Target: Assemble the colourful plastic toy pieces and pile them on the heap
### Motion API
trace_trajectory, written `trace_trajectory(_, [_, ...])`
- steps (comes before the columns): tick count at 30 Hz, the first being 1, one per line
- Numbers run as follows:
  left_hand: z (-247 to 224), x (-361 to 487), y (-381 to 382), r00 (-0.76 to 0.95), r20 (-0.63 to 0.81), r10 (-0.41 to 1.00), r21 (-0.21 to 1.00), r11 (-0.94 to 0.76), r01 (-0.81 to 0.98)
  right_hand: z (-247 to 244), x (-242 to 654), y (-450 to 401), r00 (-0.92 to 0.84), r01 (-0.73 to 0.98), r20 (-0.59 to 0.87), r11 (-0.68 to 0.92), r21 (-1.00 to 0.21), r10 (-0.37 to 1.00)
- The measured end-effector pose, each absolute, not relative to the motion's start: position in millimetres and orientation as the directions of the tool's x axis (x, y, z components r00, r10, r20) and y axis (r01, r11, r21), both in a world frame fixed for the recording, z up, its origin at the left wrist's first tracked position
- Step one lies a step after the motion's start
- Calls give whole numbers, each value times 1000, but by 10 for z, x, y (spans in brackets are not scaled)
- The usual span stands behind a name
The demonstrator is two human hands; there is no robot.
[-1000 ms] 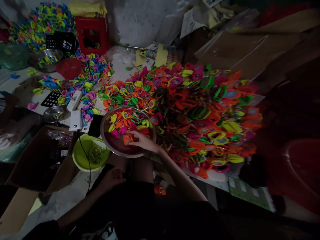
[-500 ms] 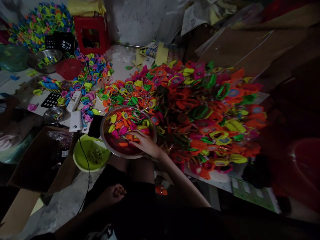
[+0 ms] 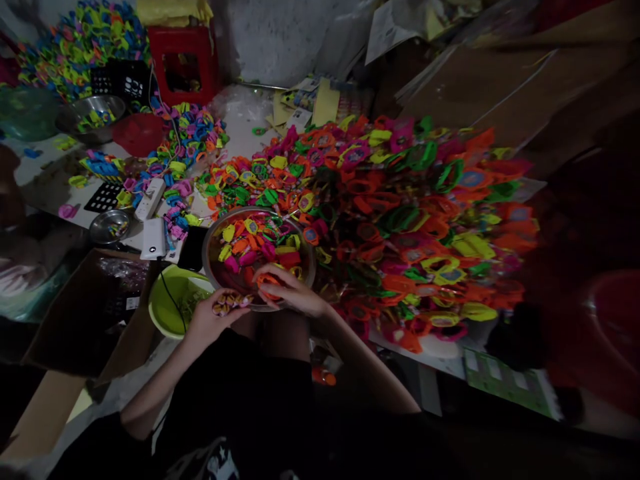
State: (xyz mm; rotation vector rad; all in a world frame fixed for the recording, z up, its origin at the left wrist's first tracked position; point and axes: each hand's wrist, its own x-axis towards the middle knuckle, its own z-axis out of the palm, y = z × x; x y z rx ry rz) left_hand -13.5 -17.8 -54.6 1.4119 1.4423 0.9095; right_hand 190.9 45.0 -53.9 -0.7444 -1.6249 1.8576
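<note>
Head view: left hand [image 3: 209, 321] cups small brownish pieces [image 3: 229, 303] by near rim of metal bowl [image 3: 219, 273]; right hand [image 3: 293, 292] grips orange plastic piece [image 3: 269, 283] over bowl's near side; brownish pieces could spill outside if left grip loosens

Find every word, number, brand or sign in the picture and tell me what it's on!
No words or numbers can be read for sure.
White device: a small round mark, too tiny to make out.
White label in the cardboard box: too small.
Papers at the back: too blurred.
Green sheet: too dark and blurred.
Black clothing: a pale print with a star shape, no readable word.
</note>
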Motion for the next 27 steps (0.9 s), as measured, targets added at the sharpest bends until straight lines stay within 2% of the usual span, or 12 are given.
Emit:
trace_trajectory(5, [-414,-109,-42,28,4,1000,927,-14,376,-254,1942,389,-621,134,101,232,-963,778])
trace_trajectory(8, [-346,-94,-6,28,26,999,922,-35,385,-159,1963,363,-604,185,145,315,-931,784])
trace_trajectory(11, [-239,-84,14,61,-17,998,927,-7,376,-124,1985,359,-590,205,149,326,-923,794])
trace_trajectory(16, [-115,-121,33,187,-193,963,927,116,357,-64,2026,387,-608,204,142,327,-923,781])
trace_trajectory(22, [-101,-173,60,257,-109,960,930,7,367,28,2055,400,-657,226,73,289,-930,750])
trace_trajectory(27, [-97,-172,67,292,-110,950,945,9,327,53,2064,437,-706,233,33,276,-933,707])
